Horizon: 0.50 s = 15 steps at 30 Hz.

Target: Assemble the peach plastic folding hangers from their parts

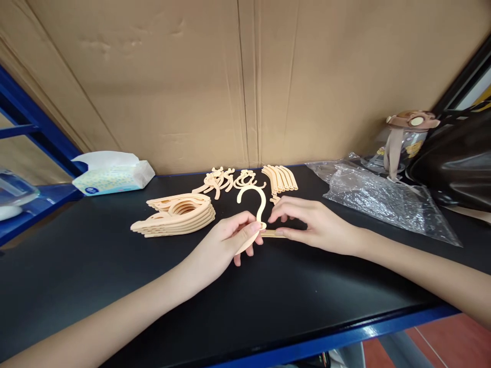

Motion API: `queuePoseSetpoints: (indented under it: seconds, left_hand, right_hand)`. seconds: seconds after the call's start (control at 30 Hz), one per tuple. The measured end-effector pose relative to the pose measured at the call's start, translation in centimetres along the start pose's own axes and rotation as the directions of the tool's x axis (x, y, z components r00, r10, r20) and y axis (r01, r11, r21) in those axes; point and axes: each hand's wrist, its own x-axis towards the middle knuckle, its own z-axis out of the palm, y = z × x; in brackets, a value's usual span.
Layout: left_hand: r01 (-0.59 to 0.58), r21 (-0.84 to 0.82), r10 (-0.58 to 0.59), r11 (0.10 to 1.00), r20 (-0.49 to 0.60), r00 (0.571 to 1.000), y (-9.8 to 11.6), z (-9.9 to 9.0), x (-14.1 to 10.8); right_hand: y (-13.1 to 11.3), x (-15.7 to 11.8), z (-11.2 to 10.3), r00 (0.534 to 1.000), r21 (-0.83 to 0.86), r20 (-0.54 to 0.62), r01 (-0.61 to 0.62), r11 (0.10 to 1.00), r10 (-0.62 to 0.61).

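Observation:
My left hand [233, 235] is closed on a cream plastic clothes hanger, pinching it by the joint below its upright hook [261, 202]. One arm of the hanger slopes down within the left fingers, partly hidden by them. The other arm [269, 233] reaches right, and its far end goes out of sight behind my right thumb. My right hand [310, 222] hovers just right of the hook with bent fingers and a gap between fingertips and thumb. The thumb overlaps the hanger arm; whether it touches cannot be made out.
Left of my hands lies a stack of folded hanger bodies [184, 220]. Behind are loose hooks [217, 181] and a row of curved hanger arms [280, 179]. A tissue pack [113, 176] stands back left. Clear plastic bag [387, 197] and bottle [408, 138] occupy the right. Cardboard [172, 87] backs the black table [245, 312].

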Motion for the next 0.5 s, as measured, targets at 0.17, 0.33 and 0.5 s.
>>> queuePoseSetpoints:
  seconds: [0.17,0.33,0.5]
  left_hand:
    - [0.08,-0.116,-0.077,0.99,0.03,0.997,-0.44,-0.31,0.38]
    - [0.109,-0.174,-0.104,0.979,0.036,0.994,-0.04,-0.47,0.36]
    - [0.156,-0.253,-0.135,0.955,0.099,0.986,-0.03,-1.08,0.33]
  right_hand:
    - [0.24,0.12,0.35,0.985,-0.114,0.153,0.095,0.989,-0.077]
    - [0.1,0.17,0.44,0.98,-0.248,0.183,0.127,0.96,-0.083]
    - [0.18,0.11,0.53,0.971,-0.384,0.209,0.19,0.903,-0.116]
